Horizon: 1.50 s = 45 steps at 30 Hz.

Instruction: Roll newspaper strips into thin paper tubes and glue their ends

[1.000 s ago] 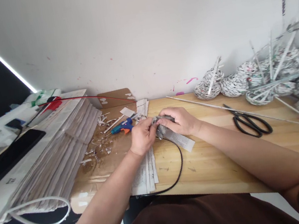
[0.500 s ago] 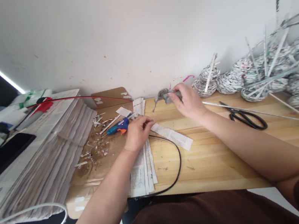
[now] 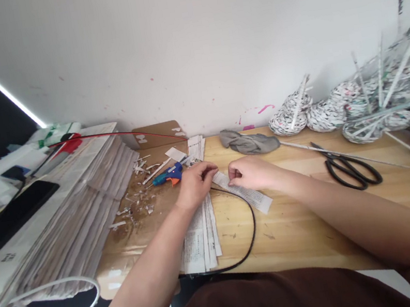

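A printed newspaper strip point(image 3: 258, 199) lies slantwise on the wooden table between my hands. My left hand point(image 3: 196, 183) is closed in a pinch at the strip's upper left end, above a stack of similar strips point(image 3: 194, 252). Curled over the strip's middle is my right hand point(image 3: 253, 171), with thumb and fingers together on its edge. A blue glue gun point(image 3: 169, 174) with an orange trigger rests just left of my left hand. Behind my right hand, a crumpled grey cloth point(image 3: 250, 142) lies by the wall.
Black-handled scissors point(image 3: 348, 166) lie at right beside a long paper rod point(image 3: 366, 155). Woven paper pieces point(image 3: 288, 113) line the wall. At left are a tall newspaper stack point(image 3: 82, 216), a phone point(image 3: 15, 222) and paper scraps point(image 3: 132, 213). A black cable point(image 3: 254, 224) loops across the table.
My right hand has let go of the grey cloth near the wall and come down and left to the newspaper strip. My left hand has stayed at the strip's end.
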Motion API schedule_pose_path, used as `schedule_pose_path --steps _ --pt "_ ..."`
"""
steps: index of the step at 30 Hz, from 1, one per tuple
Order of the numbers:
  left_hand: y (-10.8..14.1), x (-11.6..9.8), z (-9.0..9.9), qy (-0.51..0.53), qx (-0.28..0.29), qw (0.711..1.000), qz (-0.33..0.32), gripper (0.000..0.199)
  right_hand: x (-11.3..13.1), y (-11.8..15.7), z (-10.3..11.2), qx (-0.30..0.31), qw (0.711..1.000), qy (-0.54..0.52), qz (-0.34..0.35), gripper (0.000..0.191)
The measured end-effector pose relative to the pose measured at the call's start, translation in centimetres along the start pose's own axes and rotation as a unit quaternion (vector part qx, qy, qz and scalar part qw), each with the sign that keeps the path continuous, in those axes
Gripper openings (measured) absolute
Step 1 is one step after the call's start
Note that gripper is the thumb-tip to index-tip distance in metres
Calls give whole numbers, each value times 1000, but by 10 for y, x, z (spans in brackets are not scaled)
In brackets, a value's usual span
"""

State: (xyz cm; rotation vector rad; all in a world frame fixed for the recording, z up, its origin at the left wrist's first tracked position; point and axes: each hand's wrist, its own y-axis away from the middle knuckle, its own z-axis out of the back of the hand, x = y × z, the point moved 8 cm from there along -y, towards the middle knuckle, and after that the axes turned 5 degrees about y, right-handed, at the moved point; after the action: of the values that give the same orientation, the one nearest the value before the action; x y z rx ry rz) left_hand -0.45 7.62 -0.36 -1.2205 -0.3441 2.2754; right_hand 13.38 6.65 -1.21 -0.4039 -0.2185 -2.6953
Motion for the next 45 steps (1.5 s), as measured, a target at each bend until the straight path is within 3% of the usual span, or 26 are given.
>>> schedule_pose_path --steps 4,9,12,14,16,17,21,22,24,28,31,33,35,37,40,42,45 --pt "0 0 -2 0 12 1000 6 10 -7 -2 5 -39 999 12 -18 46" --pt "0 1 -1 0 9 1000 11 9 -14 -8 0 -38 999 -10 -24 18" --pt "0 2 0 4 4 1000 16 9 -26 -11 8 -76 996 -22 -47 14" --pt "0 2 1 1 4 1000 24 10 -40 -13 15 -103 988 -83 -81 14" --pt "0 3 1 -8 9 999 33 11 -57 -15 20 -126 958 -224 -127 14" --pt "1 4 1 -13 11 999 37 11 -65 -15 23 -141 927 -316 -145 16" --pt "1 5 0 -24 17 999 44 11 -81 -13 41 -219 741 -619 -142 23" --pt "1 5 0 -26 17 999 44 11 -82 -11 48 -237 706 -656 -126 24" --pt "1 6 -1 -25 15 999 45 10 -81 -5 65 -260 666 -693 -96 25" --pt "2 7 8 -15 -48 997 50 6 -61 11 93 -240 658 -713 -35 16" --pt "4 4 27 -9 -157 986 53 27 -28 27 105 -167 682 -711 24 13" --pt "4 -1 34 2 -191 981 39 47 -5 42 114 -141 693 -703 77 16" --pt "2 -8 29 19 -158 987 15 50 7 58 124 -160 702 -688 86 11" --pt "2 -15 17 46 -94 994 -5 33 13 73 134 -184 707 -678 79 3" --pt "6 -24 -5 135 16 991 4 17 11 87 148 -220 680 -697 64 7" --pt "13 -31 -22 246 115 962 42 20 0 90 154 -268 676 -686 33 19" --pt "30 -46 -45 389 266 875 111 25 -8 81 156 -276 681 -677 39 31"
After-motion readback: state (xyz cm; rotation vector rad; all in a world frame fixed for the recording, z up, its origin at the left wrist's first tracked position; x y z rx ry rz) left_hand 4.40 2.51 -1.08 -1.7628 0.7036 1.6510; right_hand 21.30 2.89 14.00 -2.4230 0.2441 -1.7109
